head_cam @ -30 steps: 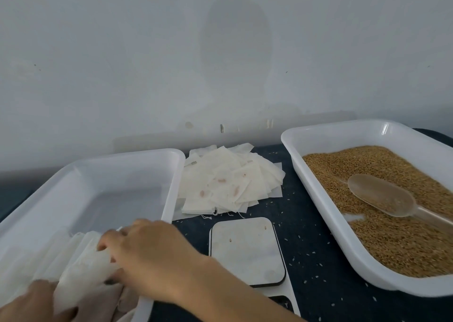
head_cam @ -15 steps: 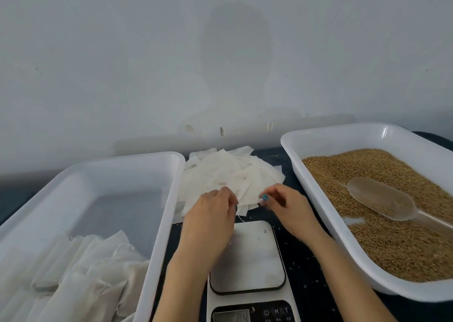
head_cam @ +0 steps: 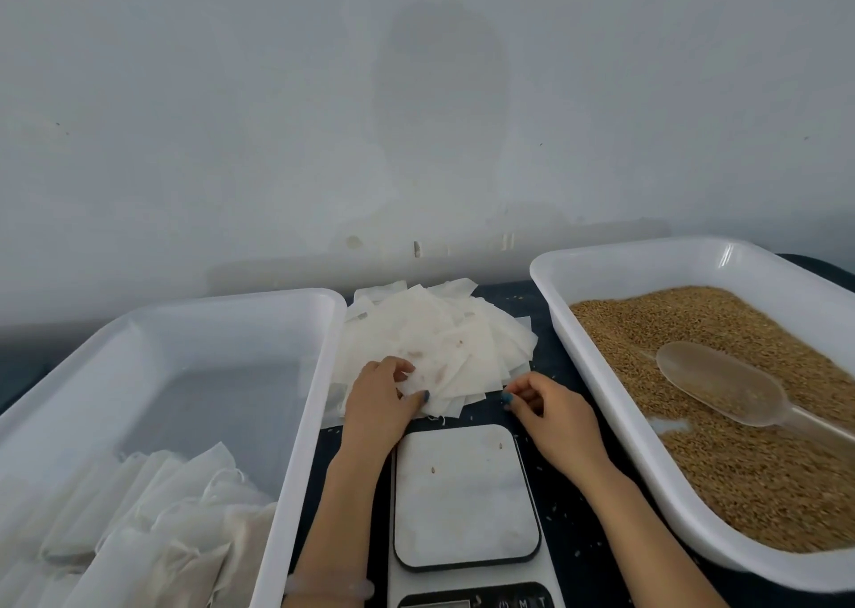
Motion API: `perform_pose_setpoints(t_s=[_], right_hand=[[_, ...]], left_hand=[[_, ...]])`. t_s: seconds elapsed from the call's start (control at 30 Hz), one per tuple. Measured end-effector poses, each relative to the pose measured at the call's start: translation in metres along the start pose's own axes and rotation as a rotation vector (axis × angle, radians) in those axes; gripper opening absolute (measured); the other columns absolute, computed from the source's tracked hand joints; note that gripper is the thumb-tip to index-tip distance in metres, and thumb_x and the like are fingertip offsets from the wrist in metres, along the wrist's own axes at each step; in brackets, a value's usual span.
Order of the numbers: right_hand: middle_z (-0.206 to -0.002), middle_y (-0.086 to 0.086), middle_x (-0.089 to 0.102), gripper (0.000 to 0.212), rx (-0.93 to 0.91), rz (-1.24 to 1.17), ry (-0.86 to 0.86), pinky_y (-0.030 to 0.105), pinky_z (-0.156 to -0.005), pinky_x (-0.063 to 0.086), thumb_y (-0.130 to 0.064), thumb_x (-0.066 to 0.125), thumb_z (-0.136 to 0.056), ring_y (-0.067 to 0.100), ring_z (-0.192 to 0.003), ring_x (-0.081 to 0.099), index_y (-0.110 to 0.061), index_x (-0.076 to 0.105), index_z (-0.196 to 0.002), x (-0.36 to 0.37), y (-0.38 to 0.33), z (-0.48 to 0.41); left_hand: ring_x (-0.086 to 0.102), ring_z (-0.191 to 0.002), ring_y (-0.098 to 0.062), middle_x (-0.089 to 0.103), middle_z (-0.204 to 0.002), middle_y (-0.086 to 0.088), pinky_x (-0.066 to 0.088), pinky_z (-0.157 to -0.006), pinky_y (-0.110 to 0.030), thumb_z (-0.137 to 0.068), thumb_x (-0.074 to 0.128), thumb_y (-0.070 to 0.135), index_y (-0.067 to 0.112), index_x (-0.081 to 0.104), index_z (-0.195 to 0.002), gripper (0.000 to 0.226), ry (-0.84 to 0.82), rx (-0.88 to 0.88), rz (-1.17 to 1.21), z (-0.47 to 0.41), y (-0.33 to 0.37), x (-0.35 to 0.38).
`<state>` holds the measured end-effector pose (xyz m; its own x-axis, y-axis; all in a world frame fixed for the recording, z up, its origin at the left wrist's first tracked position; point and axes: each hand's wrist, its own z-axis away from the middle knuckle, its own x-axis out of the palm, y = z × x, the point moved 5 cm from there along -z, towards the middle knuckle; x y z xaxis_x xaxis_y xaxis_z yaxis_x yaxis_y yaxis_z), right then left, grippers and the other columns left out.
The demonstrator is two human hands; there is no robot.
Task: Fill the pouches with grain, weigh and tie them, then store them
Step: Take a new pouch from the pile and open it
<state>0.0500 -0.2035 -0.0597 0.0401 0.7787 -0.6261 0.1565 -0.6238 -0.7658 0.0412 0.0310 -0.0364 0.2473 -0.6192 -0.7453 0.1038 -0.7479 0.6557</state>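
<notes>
The left hand (head_cam: 379, 399) reaches to the near edge of the pile of empty pouches (head_cam: 444, 330), thumb and curled fingers pinching the corner of one flat white pouch (head_cam: 444, 390) that still lies on the heap. The right hand (head_cam: 550, 408) sits just beside the pile's right corner, its fingers curled in and its thumb and forefinger drawn together; whether they have hold of anything cannot be told. The pile lies on the dark tabletop (head_cam: 564, 538) against the wall, between two white trays. The left tray (head_cam: 305, 422) holds filled pouches (head_cam: 162, 515) bunched at its near end, the far part of its floor bare. The right tray (head_cam: 601, 394) is spread with brown grain (head_cam: 740, 468), and a clear scoop (head_cam: 721, 383) lies on the grain with its handle pointing to the right edge of the view. The scale (head_cam: 465, 492) stands between the forearms, near the pile, with a couple of stray grains on its white plate. More loose grains are scattered over the tabletop round it. A pale bracelet (head_cam: 328, 589) circles the left wrist.
</notes>
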Motion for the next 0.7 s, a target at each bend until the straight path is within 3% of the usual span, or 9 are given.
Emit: perform_pose_setpoints(t_s=[0.17, 0.27, 0.33, 0.43, 0.53, 0.7], right_hand=[[-0.08, -0.022, 0.068, 0.007, -0.003, 0.004, -0.001, 0.008, -0.061, 0.041, -0.032, 0.065, -0.094, -0.012, -0.077, 0.059, -0.037, 0.063, -0.09, 0.0, -0.001, 0.0], [-0.081, -0.023, 0.069, 0.006, 0.005, -0.011, 0.008, 0.011, -0.06, 0.04, -0.034, 0.059, -0.098, -0.011, -0.076, 0.06, -0.037, 0.061, -0.094, 0.0, 0.0, 0.0], [-0.082, -0.024, 0.07, 0.007, 0.006, -0.017, 0.009, 0.012, -0.06, 0.038, -0.036, 0.055, -0.1, -0.01, -0.076, 0.06, -0.037, 0.061, -0.097, 0.0, -0.001, -0.001], [-0.083, -0.024, 0.07, 0.006, -0.005, -0.012, 0.002, 0.013, -0.064, 0.04, -0.037, 0.057, -0.099, -0.009, -0.08, 0.061, -0.037, 0.064, -0.1, 0.0, -0.001, -0.001], [-0.086, -0.022, 0.069, 0.006, -0.01, -0.001, -0.011, 0.016, -0.069, 0.046, -0.036, 0.063, -0.095, -0.006, -0.081, 0.062, -0.037, 0.065, -0.101, 0.001, -0.001, -0.001], [-0.084, -0.022, 0.066, 0.007, -0.015, 0.017, -0.014, 0.015, -0.066, 0.045, -0.036, 0.067, -0.092, -0.006, -0.076, 0.06, -0.041, 0.064, -0.096, 0.001, -0.001, -0.001]], left_hand=[[0.061, -0.079, -0.009, 0.065, -0.088, 0.005, 0.055, -0.071, -0.026, -0.088, 0.068, 0.011, 0.021, 0.059, -0.099, 0.016, 0.084, -0.061, 0.179, 0.004, -0.004, -0.009], [0.058, -0.078, -0.005, 0.064, -0.094, 0.006, 0.05, -0.068, -0.013, -0.092, 0.065, 0.018, 0.023, 0.059, -0.097, 0.009, 0.129, -0.094, 0.208, 0.004, -0.007, -0.012], [0.054, -0.091, -0.009, 0.057, -0.105, 0.005, 0.045, -0.081, -0.022, -0.09, 0.067, 0.027, 0.025, 0.056, -0.105, 0.019, 0.146, -0.072, 0.088, 0.002, -0.007, -0.011], [0.044, -0.111, -0.015, 0.051, -0.116, 0.007, 0.027, -0.087, -0.02, -0.087, 0.068, 0.041, 0.029, 0.054, -0.117, 0.035, 0.117, 0.076, -0.043, -0.002, 0.005, -0.005], [0.038, -0.114, -0.011, 0.042, -0.117, 0.016, 0.029, -0.091, -0.02, -0.078, 0.072, 0.051, 0.037, 0.053, -0.118, 0.047, 0.012, 0.125, -0.13, -0.004, 0.011, 0.007], [0.047, -0.106, -0.008, 0.051, -0.11, 0.016, 0.033, -0.086, -0.02, -0.081, 0.072, 0.036, 0.038, 0.06, -0.084, 0.013, 0.027, 0.11, -0.101, -0.009, 0.009, 0.005]])
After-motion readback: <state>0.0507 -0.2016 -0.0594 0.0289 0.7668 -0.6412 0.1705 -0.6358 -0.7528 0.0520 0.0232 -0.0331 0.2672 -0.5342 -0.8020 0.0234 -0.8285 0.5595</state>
